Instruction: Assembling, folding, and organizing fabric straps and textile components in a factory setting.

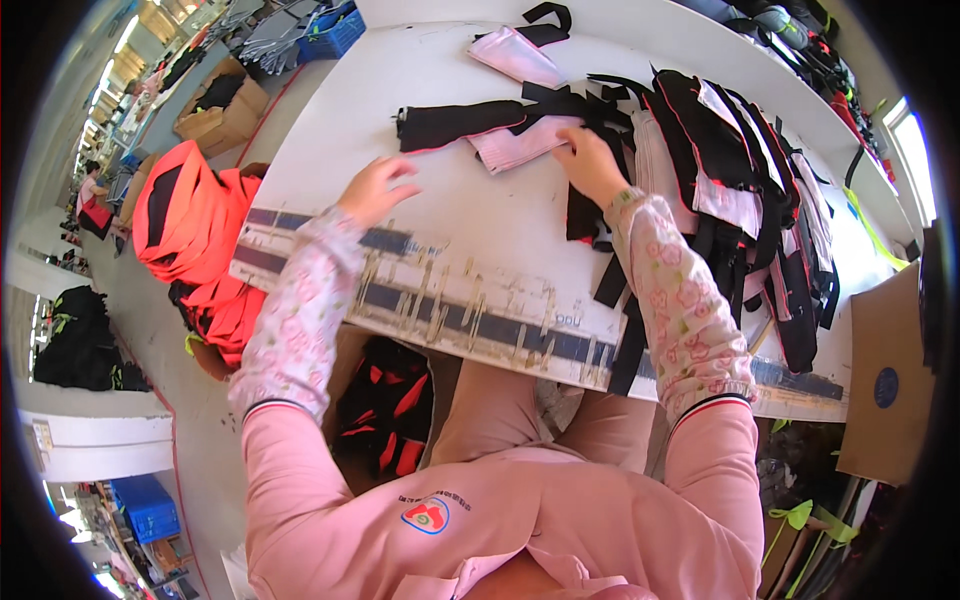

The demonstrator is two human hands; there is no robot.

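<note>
In the head view, the left hand (375, 192) hangs over the white surface (470, 225), its grip spread: the fingers curl loosely, apart from the thumb, with nothing between them. It points toward the near side of a black fabric piece (455, 126) but stands apart from it, perhaps so as to leave the cloth free to lie flat.

The right hand (592, 168) reaches farther in, its thumb and fingertips drawn close at the right end of a pale pink panel (520, 146). I cannot tell whether that grip pinches the edge or only presses on it; either would plausibly steady the panel there. The panel lies on the surface just in front of the wearer, its upper edge against the black piece.

A second pale pink piece (518, 56) lies beyond, beside a curved black strap (550, 14). To the right, a heap of black and pink pieces (710, 150) overlaps in rows, loose straps trailing, probably kept there to be within the right arm's reach while the middle is left for handling. Coral-coloured bundles (185, 215) stand off the surface's left side, likely to save working room.
</note>
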